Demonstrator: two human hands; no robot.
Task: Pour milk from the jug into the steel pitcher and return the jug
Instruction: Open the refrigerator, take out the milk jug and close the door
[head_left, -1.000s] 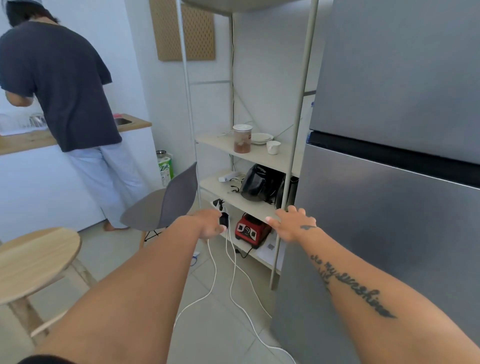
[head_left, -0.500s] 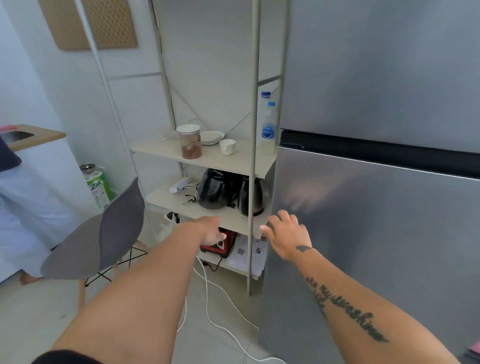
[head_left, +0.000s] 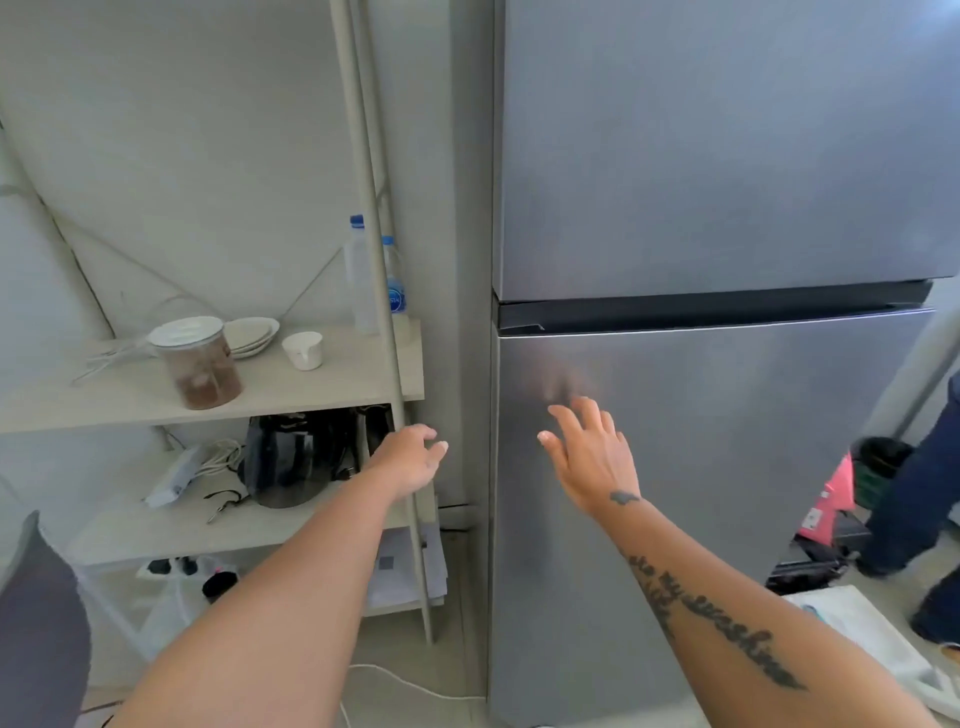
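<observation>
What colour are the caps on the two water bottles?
Blue, on both water bottles, seen in the head view.

A tall two-door steel refrigerator (head_left: 727, 467) stands at the right, with an open-frame shelf rack (head_left: 332, 384) just beside it on the left. On the rack's upper shelf a lidded clear jar (head_left: 200, 364) stands in front of stacked shallow dishes (head_left: 254, 335), a small white cup (head_left: 303, 351) to their right, and two clear plastic bottles (head_left: 361, 280) at the far right. Below sits what seems a dark kettle (head_left: 285, 462). Both hands reach forward: the left hand (head_left: 413, 457) before the rack's post, the right hand (head_left: 592, 457) before the lower door.
</observation>
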